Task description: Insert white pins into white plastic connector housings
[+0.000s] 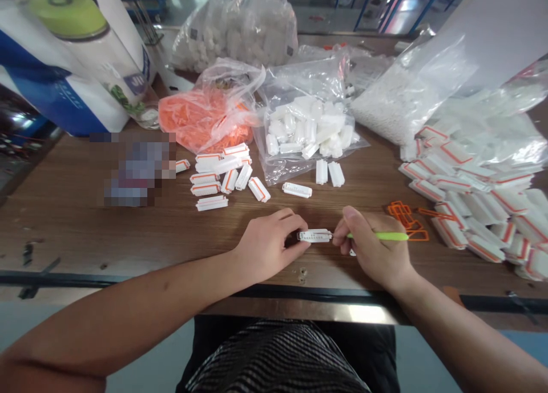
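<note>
My left hand [274, 239] pinches the left end of a small white plastic housing [315, 236] with a row of tiny slots, low over the table near its front edge. My right hand [372, 244] is closed around a thin pick-like tool with a lime-green handle [391, 236]. Its slender tip reaches the right end of the housing; the exact contact is too small to tell. Under the right fingers a little white piece [352, 252] shows in part. Just beyond my hands lies another slotted white housing [297, 189].
Orange-rimmed white pieces [209, 203] lie left of centre, with a larger heap [483, 204] at right beside loose orange frames [402, 213]. Behind are a bag of orange parts [205, 119], a bag of white parts [308, 124], and a green-lidded bottle [107, 67].
</note>
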`<state>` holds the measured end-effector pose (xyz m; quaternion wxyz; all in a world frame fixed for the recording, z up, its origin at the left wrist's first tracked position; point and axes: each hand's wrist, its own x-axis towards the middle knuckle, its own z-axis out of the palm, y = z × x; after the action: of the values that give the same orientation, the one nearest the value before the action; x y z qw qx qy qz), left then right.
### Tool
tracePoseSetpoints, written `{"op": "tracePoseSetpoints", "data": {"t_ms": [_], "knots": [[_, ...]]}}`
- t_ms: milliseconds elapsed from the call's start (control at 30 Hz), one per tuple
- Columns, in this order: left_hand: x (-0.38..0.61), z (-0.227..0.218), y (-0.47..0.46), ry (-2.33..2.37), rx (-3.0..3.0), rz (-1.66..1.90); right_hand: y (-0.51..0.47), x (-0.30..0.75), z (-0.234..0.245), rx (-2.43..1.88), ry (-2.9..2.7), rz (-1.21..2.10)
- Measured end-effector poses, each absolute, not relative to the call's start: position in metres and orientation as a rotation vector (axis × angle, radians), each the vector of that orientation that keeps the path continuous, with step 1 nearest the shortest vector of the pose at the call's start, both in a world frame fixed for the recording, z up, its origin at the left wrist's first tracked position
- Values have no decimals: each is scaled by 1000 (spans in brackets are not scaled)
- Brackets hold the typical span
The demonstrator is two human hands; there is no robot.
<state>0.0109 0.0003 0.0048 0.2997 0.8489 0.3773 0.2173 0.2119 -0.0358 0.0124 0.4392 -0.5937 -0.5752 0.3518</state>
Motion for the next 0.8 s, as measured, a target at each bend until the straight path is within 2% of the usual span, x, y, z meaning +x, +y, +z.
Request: {"op": "tracePoseSetpoints", "data": {"t_ms": [367,800], "knots": [[11,7,1,1007,2236,571,-40,212,12,-1371,-1516,751],[11,7,0,1012,2241,560,-38,212,13,-1384,-1518,771]]}}
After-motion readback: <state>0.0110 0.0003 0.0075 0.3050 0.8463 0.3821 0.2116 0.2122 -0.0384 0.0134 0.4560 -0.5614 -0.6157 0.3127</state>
